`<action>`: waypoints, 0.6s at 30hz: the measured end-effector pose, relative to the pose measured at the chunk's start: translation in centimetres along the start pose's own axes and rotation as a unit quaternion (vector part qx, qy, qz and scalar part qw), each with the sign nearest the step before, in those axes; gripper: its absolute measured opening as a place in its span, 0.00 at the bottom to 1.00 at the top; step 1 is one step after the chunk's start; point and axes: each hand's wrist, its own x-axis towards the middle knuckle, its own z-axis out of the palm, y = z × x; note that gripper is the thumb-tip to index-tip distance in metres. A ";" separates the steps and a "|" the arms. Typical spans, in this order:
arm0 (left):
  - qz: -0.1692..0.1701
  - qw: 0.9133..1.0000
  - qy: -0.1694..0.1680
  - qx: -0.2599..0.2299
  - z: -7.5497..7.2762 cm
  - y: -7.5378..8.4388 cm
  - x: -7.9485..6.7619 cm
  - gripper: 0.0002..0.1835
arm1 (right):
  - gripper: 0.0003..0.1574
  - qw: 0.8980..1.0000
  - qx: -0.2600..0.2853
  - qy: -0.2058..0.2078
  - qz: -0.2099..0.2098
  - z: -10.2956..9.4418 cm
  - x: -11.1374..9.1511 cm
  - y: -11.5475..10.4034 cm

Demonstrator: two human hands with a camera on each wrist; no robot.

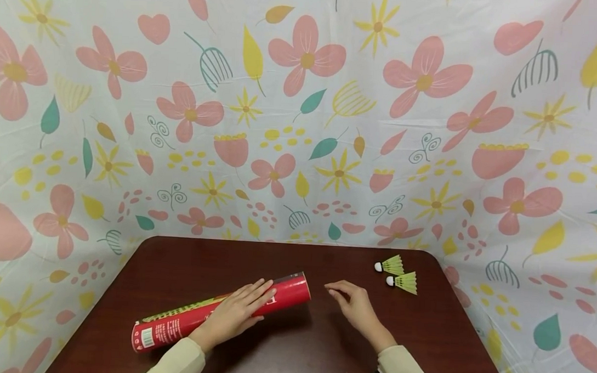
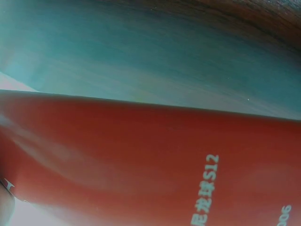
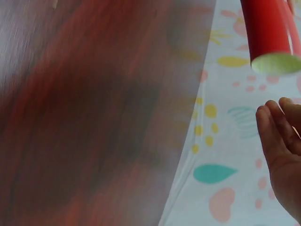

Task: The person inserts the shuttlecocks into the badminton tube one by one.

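Note:
A long red shuttlecock tube [image 1: 287, 292] slants across the table, its printed label and barcode toward the lower left. My left hand [image 1: 237, 313] grips it around the middle, fingers over the top and thumb along the near side. In the left wrist view the red tube wall [image 2: 141, 155] with white lettering fills the lower half. Just right of the tube's end, my right hand [image 1: 355, 309] hovers with loosely bent fingers, holding nothing. The right wrist view shows the tube's pale green end [image 3: 276, 63] apart from the right fingertips [image 3: 263, 110].
Two shuttlecocks with white heads and yellow-green skirts, one farther [image 1: 390, 265] and one nearer [image 1: 404, 282], lie at the table's back right. The dark brown table [image 1: 202, 254] meets a flower-patterned cloth [image 1: 300, 126] behind and at the sides.

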 end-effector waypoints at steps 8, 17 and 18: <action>-0.008 1.000 -0.007 0.004 0.0 -0.1 0.0 0.51 | 0.16 0.998 -0.054 0.030 0.025 -4.1 0.9 2.4; -0.004 1.000 -0.001 0.002 -0.2 -0.1 -0.1 0.49 | 0.20 0.990 -0.077 0.068 0.094 -8.7 0.9 6.0; -0.005 1.000 -0.003 0.002 -0.2 -0.1 -0.1 0.49 | 0.21 0.989 -0.084 0.076 0.098 -9.1 0.8 6.5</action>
